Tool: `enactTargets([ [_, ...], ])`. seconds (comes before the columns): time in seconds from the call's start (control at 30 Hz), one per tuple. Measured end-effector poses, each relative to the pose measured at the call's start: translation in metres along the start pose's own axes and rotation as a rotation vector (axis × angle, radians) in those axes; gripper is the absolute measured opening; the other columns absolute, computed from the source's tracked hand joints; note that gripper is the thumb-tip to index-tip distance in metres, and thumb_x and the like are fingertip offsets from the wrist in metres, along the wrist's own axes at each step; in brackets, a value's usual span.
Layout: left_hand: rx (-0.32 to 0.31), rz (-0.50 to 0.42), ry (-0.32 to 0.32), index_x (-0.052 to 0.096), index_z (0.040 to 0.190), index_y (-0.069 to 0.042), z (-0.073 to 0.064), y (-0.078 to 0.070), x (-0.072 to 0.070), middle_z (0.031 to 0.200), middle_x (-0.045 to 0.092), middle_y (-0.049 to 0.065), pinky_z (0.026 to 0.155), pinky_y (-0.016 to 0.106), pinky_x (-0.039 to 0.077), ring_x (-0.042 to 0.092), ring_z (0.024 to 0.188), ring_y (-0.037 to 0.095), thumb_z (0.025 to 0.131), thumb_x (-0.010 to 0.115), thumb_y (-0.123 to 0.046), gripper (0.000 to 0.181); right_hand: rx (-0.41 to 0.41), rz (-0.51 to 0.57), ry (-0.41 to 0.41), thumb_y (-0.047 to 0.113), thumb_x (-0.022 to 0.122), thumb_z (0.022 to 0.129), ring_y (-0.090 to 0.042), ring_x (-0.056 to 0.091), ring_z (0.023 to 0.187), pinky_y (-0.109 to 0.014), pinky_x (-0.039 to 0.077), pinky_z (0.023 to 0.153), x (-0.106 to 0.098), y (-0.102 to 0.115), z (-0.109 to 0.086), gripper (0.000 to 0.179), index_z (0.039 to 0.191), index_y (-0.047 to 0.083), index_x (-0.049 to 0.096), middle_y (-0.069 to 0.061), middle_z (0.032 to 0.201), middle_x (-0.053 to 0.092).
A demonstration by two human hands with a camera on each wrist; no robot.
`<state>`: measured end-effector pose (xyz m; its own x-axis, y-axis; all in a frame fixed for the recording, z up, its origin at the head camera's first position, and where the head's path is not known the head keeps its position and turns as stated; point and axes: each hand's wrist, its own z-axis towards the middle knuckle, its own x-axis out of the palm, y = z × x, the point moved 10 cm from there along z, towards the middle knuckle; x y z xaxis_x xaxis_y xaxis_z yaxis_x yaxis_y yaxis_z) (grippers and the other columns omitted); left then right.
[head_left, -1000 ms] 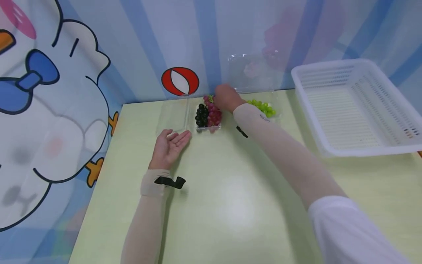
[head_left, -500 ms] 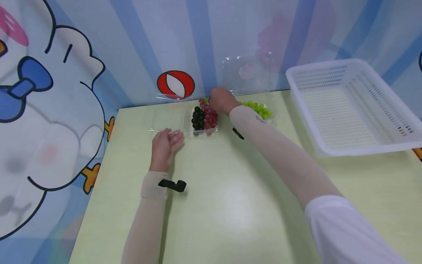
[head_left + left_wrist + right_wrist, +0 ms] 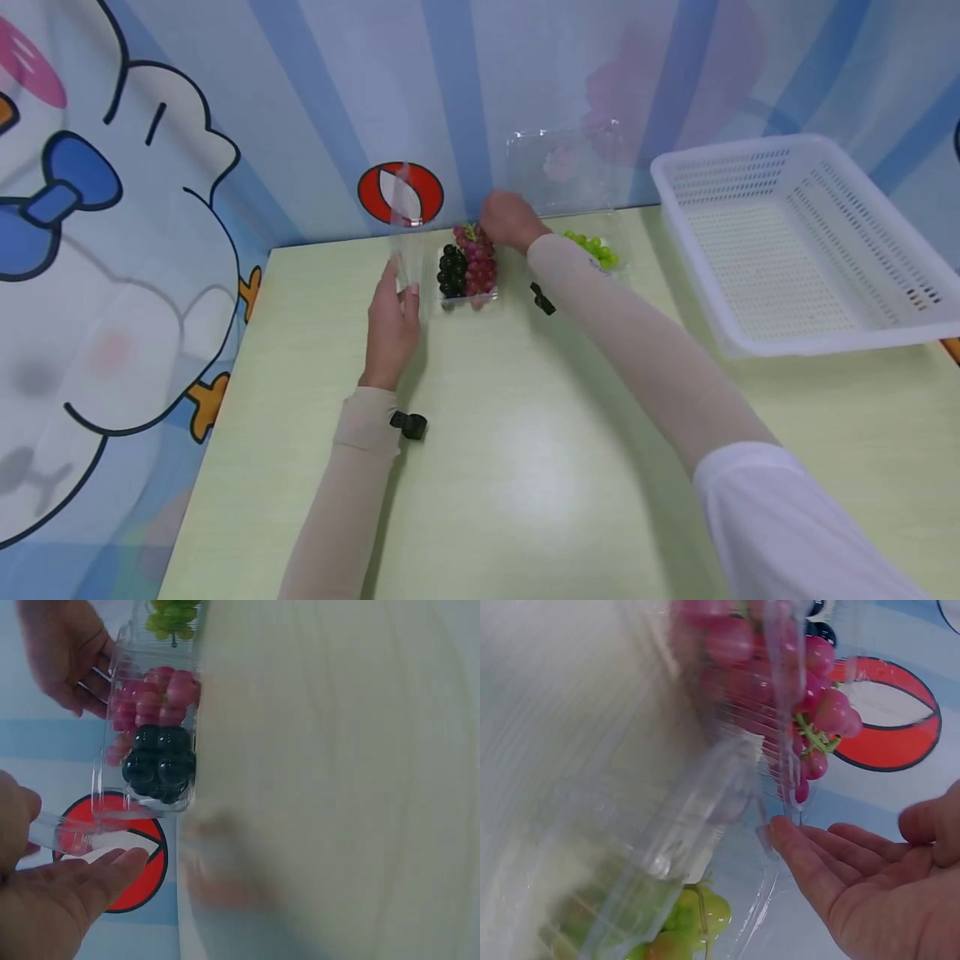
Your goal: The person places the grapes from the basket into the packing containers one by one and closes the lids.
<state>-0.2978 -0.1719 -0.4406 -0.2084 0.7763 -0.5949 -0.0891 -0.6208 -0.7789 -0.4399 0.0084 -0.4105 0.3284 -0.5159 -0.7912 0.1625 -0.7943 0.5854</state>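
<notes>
My left hand (image 3: 392,337) holds a clear plastic lid (image 3: 407,237) between thumb and fingers. The lid stands up on edge, hinged to the left side of a clear box (image 3: 190,806). Inside that box lie dark grapes (image 3: 452,272) and a bunch of red grapes (image 3: 481,265), its green stem towards the wall. My right hand (image 3: 513,220) is at the box's far right corner; in the right wrist view its fingers (image 3: 799,859) are extended, the foremost fingertip touching the clear rim. Green grapes (image 3: 596,248) sit in a second clear box, partly hidden behind my right forearm.
The second box's clear lid (image 3: 551,171) leans open against the patterned wall (image 3: 315,100). A white slatted basket (image 3: 738,342) stands at the right of the pale table (image 3: 517,433). My right arm reaches across the table's middle.
The lid lay flat to the left and has been lifted upright by my left hand, which turned from palm up to gripping it. My right hand has stayed at the box's corner.
</notes>
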Motion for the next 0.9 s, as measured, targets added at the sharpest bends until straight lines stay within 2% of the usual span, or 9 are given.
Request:
enactTargets([
  [0.17,0.075,0.154,0.084,0.023,0.163,-0.024,0.001,-0.010,0.015,0.164,0.029,0.014,0.111,0.051,0.043,0.050,0.137,0.033,0.108,0.050,-0.023,0.061,0.011,0.132,-0.026,0.030,0.013,0.113,-0.014,0.042,0.064,-0.030,0.042,0.069,-0.007,-0.004,-0.001,0.050,0.093,0.006,0.052,-0.006,0.084,0.045],
  [0.27,0.086,0.211,0.110,0.027,0.162,-0.026,0.000,-0.012,0.021,0.167,0.023,0.014,0.109,0.050,0.046,0.056,0.132,0.034,0.107,0.053,-0.022,0.062,0.017,0.167,-0.028,0.025,0.013,0.112,-0.012,0.038,0.052,-0.029,0.044,0.064,-0.010,-0.005,-0.002,0.054,0.118,-0.003,0.059,-0.012,0.117,0.064],
  [0.4,0.097,0.239,0.123,0.031,0.161,-0.026,-0.001,-0.015,0.026,0.167,0.021,0.014,0.106,0.052,0.048,0.057,0.131,0.038,0.104,0.057,-0.023,0.062,0.086,0.260,-0.018,0.035,0.011,0.112,-0.019,0.064,0.070,-0.035,0.056,0.081,-0.010,-0.012,-0.006,0.058,0.118,0.001,0.057,-0.016,0.141,0.055],
  [0.53,0.120,0.271,0.130,0.038,0.159,-0.024,-0.003,-0.019,0.028,0.167,0.021,0.016,0.105,0.052,0.048,0.055,0.131,0.041,0.102,0.061,-0.022,0.061,0.140,0.289,0.005,0.047,0.011,0.111,-0.032,0.069,0.105,-0.044,0.050,0.102,-0.009,-0.016,-0.007,0.057,0.091,0.009,0.049,-0.016,0.102,0.058],
  [0.6,0.130,0.290,0.140,0.040,0.158,-0.024,-0.003,-0.020,0.030,0.167,0.020,0.017,0.106,0.052,0.048,0.053,0.134,0.042,0.101,0.062,-0.022,0.061,0.138,0.271,0.013,0.039,0.019,0.112,-0.030,0.070,0.098,-0.044,0.053,0.097,-0.007,-0.015,-0.005,0.049,0.086,0.010,0.049,-0.011,0.091,0.057],
  [0.67,0.130,0.298,0.159,0.040,0.157,-0.023,-0.003,-0.019,0.031,0.167,0.019,0.020,0.107,0.052,0.047,0.049,0.137,0.043,0.100,0.063,-0.020,0.061,0.135,0.219,0.028,0.024,0.027,0.111,-0.022,0.065,0.073,-0.036,0.056,0.077,-0.005,-0.015,-0.001,0.041,0.078,0.010,0.047,-0.006,0.077,0.053],
  [0.73,0.124,0.299,0.177,0.041,0.157,-0.024,-0.003,-0.019,0.032,0.167,0.019,0.022,0.108,0.053,0.045,0.043,0.141,0.044,0.100,0.064,-0.020,0.062,0.125,0.146,0.038,0.010,0.032,0.107,-0.014,0.048,0.054,-0.029,0.049,0.057,-0.002,-0.014,0.005,0.037,0.071,0.011,0.044,-0.001,0.066,0.044],
  [0.83,0.112,0.291,0.202,0.041,0.157,-0.024,-0.003,-0.018,0.034,0.166,0.019,0.024,0.110,0.053,0.044,0.040,0.143,0.045,0.099,0.064,-0.020,0.063,0.115,0.030,0.044,-0.001,0.035,0.100,-0.011,0.031,0.050,-0.025,0.032,0.047,0.000,-0.012,0.013,0.037,0.066,0.011,0.039,-0.002,0.064,0.038],
  [0.9,0.108,0.284,0.209,0.041,0.157,-0.024,-0.003,-0.017,0.034,0.167,0.019,0.023,0.110,0.053,0.044,0.039,0.144,0.044,0.099,0.064,-0.020,0.063,0.113,-0.023,0.039,-0.002,0.035,0.099,-0.013,0.037,0.056,-0.025,0.034,0.050,0.000,-0.012,0.016,0.034,0.068,0.010,0.041,-0.004,0.072,0.044],
])
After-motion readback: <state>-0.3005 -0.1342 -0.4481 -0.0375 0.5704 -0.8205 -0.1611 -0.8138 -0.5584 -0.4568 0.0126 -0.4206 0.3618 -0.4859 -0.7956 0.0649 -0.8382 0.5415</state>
